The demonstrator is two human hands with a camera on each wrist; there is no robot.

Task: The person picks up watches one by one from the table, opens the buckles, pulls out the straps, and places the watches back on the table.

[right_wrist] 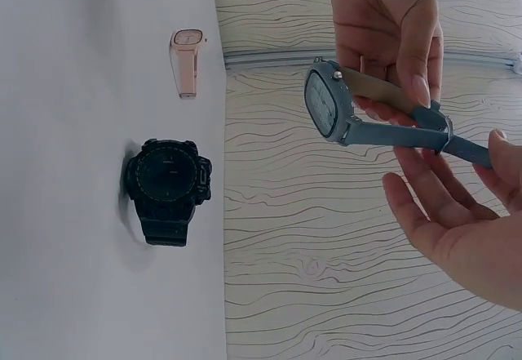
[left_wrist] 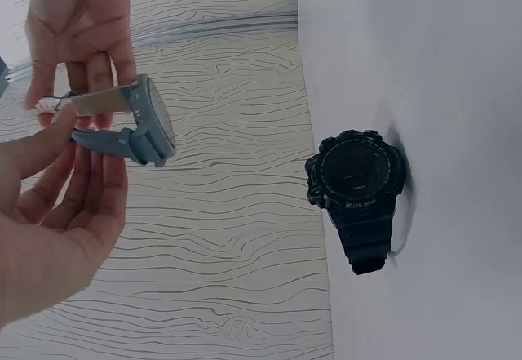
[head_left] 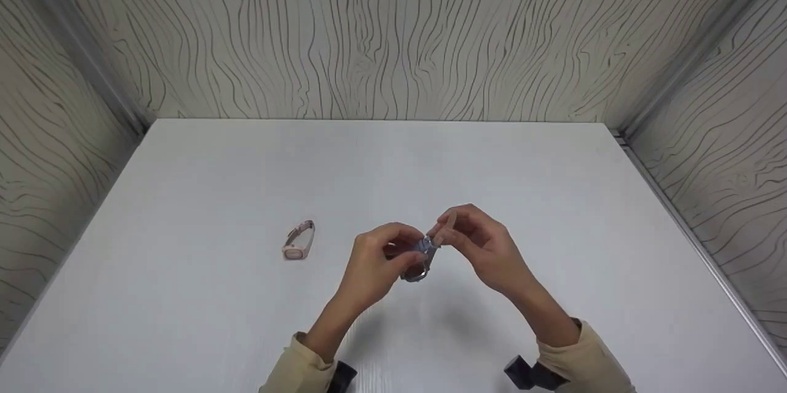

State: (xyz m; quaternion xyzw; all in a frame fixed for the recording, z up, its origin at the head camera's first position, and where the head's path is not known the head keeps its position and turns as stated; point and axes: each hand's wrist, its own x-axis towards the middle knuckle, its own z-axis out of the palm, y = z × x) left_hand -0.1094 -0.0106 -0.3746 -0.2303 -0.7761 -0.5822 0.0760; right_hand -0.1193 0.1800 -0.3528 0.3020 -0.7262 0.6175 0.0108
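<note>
Blue-grey watch (right_wrist: 391, 136) pinched by left fingers (head_left: 396, 230); strap tip (right_wrist: 470, 151) pinched by right fingers (head_left: 458, 238). Pink watch (head_left: 295, 253) left of both, on counter (head_left: 184, 307); black watch (right_wrist: 165, 176) too.

A blue-grey watch (right_wrist: 383, 135), its pale face tilted sideways, is held above the surface (head_left: 184, 196) between the left hand (head_left: 374, 264) and right hand (head_left: 486, 248), strap looped, tail at the metal buckle (right_wrist: 448, 135).

One watch (head_left: 295, 253) on the table (head_left: 197, 190), left of the held watch (right_wrist: 329, 105)
</note>
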